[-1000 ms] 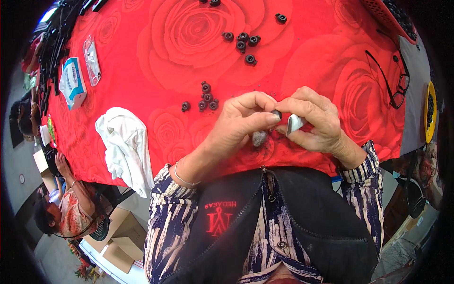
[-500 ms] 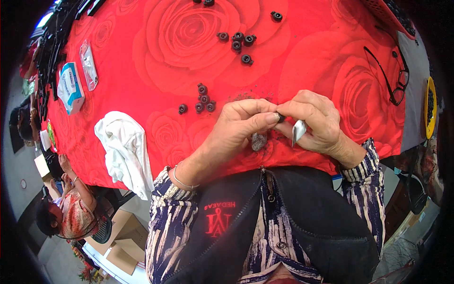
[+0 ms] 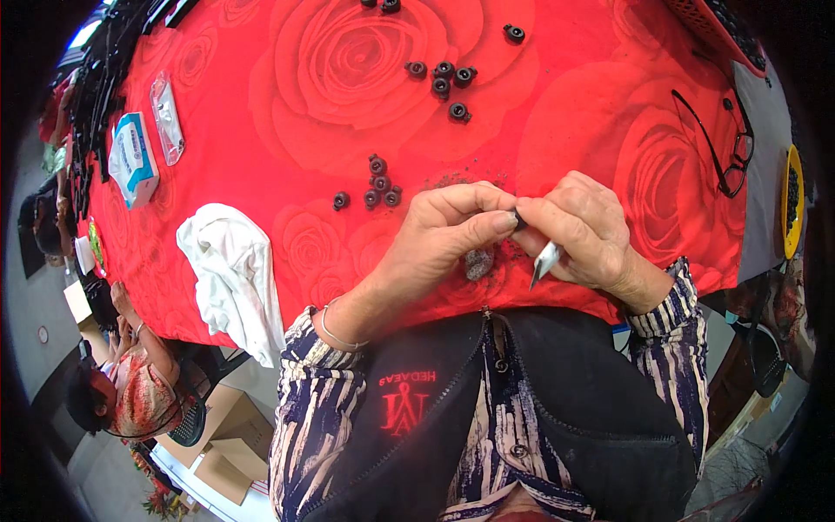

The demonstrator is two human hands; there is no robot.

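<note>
Between the thumb and fingers of my left hand (image 3: 457, 222) is a small black part (image 3: 519, 220), mostly hidden by the fingertips. My right hand (image 3: 581, 228) meets it there, its thumb and forefinger against the same part. Also gripped in the right hand is a small white, silvery pointed tool (image 3: 546, 261), perhaps a blade, its tip slanting down and left. Under the hands lies a grey, fuzzy lump (image 3: 478, 264), with dark crumbs (image 3: 461, 177) scattered around it on the red cloth. Left of the hands sits a cluster of small round black parts (image 3: 380, 184) with side tabs.
More black parts (image 3: 442, 87) lie farther back on the red rose-patterned cloth (image 3: 348, 122). To the left are a white cloth (image 3: 228, 261), a tissue pack (image 3: 133, 161) and a clear bag (image 3: 166, 117). Glasses (image 3: 731, 161) and a yellow tray (image 3: 792, 200) lie right. Another person (image 3: 130, 383) sits at left.
The pointed tool in my right hand has tilted and its tip has swung down and left. Both hands still hold the small black part, which has turned slightly. The view has shifted a little.
</note>
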